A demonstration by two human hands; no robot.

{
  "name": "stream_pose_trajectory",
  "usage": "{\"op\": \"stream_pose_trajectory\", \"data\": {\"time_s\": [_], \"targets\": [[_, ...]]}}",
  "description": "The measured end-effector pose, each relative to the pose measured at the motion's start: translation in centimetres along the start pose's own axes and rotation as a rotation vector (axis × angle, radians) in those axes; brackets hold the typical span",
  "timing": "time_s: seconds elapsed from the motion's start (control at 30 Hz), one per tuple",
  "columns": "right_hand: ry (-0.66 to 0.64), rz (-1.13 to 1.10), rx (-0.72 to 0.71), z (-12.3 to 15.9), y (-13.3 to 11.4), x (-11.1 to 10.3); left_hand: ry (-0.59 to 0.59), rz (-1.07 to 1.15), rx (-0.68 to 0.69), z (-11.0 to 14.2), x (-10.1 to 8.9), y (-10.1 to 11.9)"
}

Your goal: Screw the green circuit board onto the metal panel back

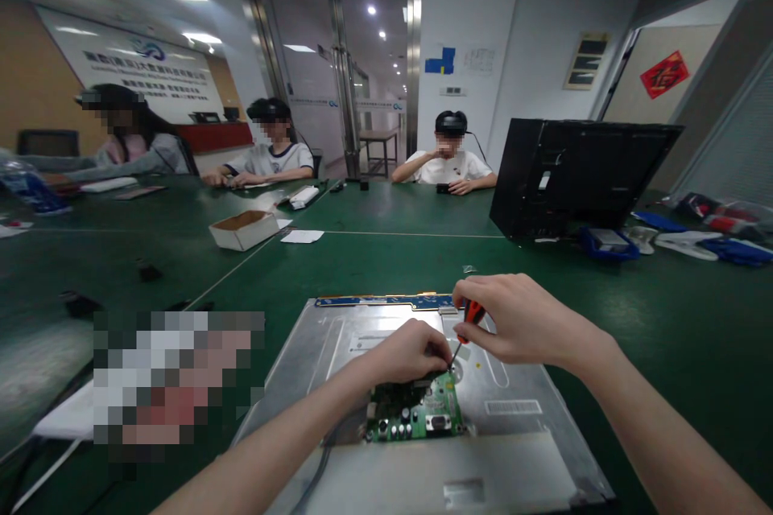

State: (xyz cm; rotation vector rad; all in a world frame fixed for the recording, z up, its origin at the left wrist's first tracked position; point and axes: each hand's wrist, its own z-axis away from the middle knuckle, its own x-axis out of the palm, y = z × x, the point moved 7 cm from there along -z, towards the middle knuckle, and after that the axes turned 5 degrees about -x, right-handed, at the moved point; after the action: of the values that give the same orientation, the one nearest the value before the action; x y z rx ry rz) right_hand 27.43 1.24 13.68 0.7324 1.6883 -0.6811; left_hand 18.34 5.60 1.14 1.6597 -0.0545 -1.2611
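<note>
My right hand (pixel 513 318) is closed round the red and black handle of a screwdriver (pixel 471 317). Its thin shaft slants down and left to the upper right corner of a green circuit board (pixel 444 402). At that corner, my left hand (pixel 407 350) has its fingers pinched together beside the screwdriver's tip; whatever is between them is hidden. The board lies on the silver metal back of a flat display panel (pixel 513 451), and my left hand covers part of it. Along the panel's far edge runs a narrow blue circuit strip (pixel 374 302).
A black monitor housing (pixel 580 173) stands at the right, with a blue tray (pixel 609 244) before it. An open cardboard box (pixel 245 231) sits left of centre on the green table (pixel 386 257). A dark cable (pixel 320 467) crosses the panel. Three people sit across the table.
</note>
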Motion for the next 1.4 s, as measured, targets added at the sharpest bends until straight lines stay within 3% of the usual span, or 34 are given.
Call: {"op": "stream_pose_trajectory", "data": {"time_s": [0.47,0.73,1.2,1.4], "targets": [[0.004,0.147,0.062,-0.37,0.43,0.26,-0.003,-0.029,0.005,0.08,-0.24,0.55],[0.000,-0.015,0.000,0.08,-0.24,-0.14,-0.001,-0.015,0.020,0.04,-0.13,0.43],[0.009,0.167,0.071,-0.41,0.53,0.20,-0.004,-0.019,-0.015,0.15,-0.24,0.67],[0.020,0.099,0.031,-0.03,0.34,0.01,-0.013,-0.005,-0.014,0.05,-0.29,0.76]]}}
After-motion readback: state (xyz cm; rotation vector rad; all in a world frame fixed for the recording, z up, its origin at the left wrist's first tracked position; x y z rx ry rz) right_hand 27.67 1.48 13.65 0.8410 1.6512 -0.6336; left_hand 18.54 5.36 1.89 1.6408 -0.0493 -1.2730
